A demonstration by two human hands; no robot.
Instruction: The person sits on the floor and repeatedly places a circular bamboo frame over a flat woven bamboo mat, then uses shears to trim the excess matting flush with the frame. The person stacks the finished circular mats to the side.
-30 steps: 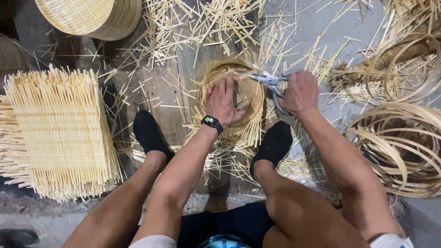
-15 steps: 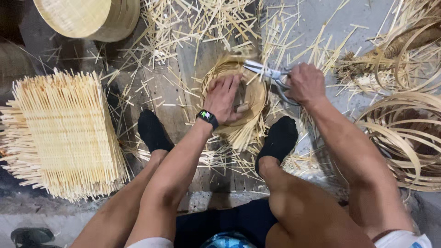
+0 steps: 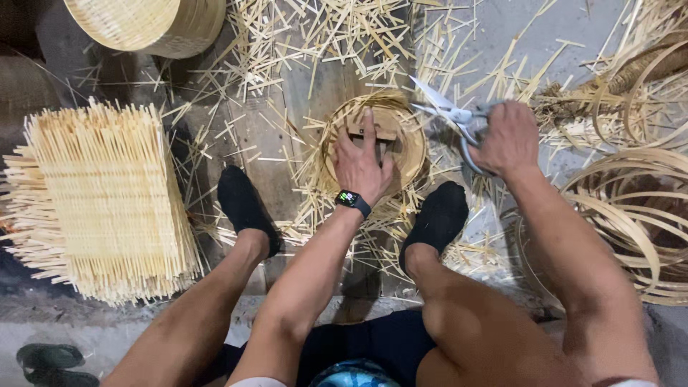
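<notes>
My left hand (image 3: 362,163), with a dark watch on the wrist, presses flat on a small wooden block inside a round woven bamboo basket (image 3: 410,147) that lies on the floor between my feet. Loose strip ends stick out around the basket's rim. My right hand (image 3: 507,137) grips grey scissors (image 3: 450,115) just right of the basket, blades parted and pointing up-left toward its rim.
A tall stack of woven bamboo mats (image 3: 107,201) stands at the left. A finished basket (image 3: 147,23) sits top left. Coiled bamboo hoops (image 3: 631,215) lie at the right. Cut bamboo slivers (image 3: 315,36) litter the floor. My black-socked feet flank the basket.
The left hand has shifted from the basket's side to lie flat over its middle. The right hand with the scissors has drawn slightly right, away from the rim.
</notes>
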